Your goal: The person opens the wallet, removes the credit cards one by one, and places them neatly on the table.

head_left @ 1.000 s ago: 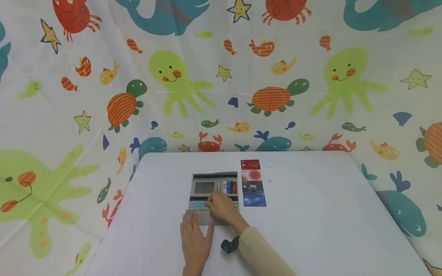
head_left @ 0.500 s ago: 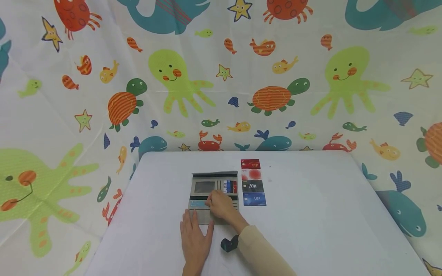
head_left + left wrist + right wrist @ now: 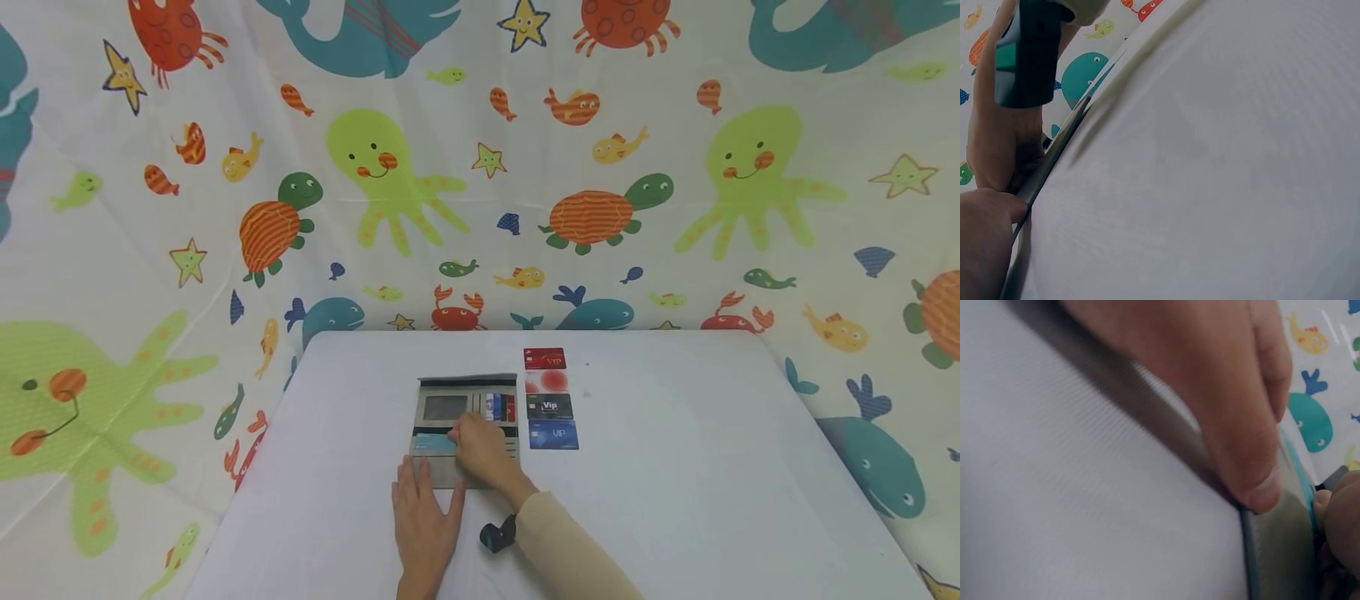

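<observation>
Light blue card (image 3: 433, 443): shifted slightly upward since the earlier frames, more of its face showing; location, lower-left pocket of the wallet (image 3: 446, 476), which lies unfolded on the bench (image 3: 675, 467). Right hand (image 3: 483, 447): fingers curled, pinching the card's right end, likely for a firm hold on a thin edge. Left hand (image 3: 425, 521): fingers extended, thumb and fingertips resting on the wallet's near edge, presumably bracing it. Four loose cards (image 3: 550, 407): face up, column right of wallet, probably for visibility. Slotted cards (image 3: 499, 407): upper-right wallet, overlapped, apparently tiered so each edge shows.
</observation>
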`<state>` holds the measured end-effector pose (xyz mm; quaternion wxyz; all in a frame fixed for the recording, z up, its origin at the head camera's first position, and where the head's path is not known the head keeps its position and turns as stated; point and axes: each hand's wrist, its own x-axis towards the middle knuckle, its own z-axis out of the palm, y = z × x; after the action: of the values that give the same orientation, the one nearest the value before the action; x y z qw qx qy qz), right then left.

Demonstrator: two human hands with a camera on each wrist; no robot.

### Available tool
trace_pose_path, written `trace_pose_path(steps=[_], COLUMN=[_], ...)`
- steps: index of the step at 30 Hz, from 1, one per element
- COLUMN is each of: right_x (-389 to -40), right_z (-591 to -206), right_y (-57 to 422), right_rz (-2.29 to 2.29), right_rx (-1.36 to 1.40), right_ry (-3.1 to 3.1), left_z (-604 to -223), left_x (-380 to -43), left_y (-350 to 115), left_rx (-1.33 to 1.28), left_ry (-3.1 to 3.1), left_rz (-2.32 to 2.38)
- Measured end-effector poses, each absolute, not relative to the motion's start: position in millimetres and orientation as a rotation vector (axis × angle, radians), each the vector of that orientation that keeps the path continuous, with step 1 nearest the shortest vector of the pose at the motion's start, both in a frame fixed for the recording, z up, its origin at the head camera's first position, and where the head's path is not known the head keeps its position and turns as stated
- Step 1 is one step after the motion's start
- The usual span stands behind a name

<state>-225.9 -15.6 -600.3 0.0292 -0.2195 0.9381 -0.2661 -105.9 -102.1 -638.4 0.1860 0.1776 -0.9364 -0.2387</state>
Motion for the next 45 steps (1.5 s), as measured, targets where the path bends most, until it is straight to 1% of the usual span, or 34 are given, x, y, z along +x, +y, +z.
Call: trace_pose_path(steps=[8, 19, 30, 36, 45], right_x=[-225, -230, -231, -230, -228], right_z=[-610, -610, -601, -597, -602], right_y=[-16, -19, -7, -6, -5], right_rz=[-0.820, -0.896, -0.940, -1.022, -1.190], right_rx=[-0.700, -0.569, -0.673, -0.597, -0.520], right_ry=[2.971, 2.993, 2.801, 2.827, 2.817], left_z=[-638, -638, -634, -635, -634], left_x=[-106, -108, -106, -105, -105], left_y=[-102, -99, -103, -103, -104], left_rx=[0.526, 0.541, 0.541, 0.546, 0.548], left_ry=[-2.678, -2.707, -2.706, -2.733, -2.709], left_rz=[-0.676, -0.675, -0.672, -0.689, -0.686])
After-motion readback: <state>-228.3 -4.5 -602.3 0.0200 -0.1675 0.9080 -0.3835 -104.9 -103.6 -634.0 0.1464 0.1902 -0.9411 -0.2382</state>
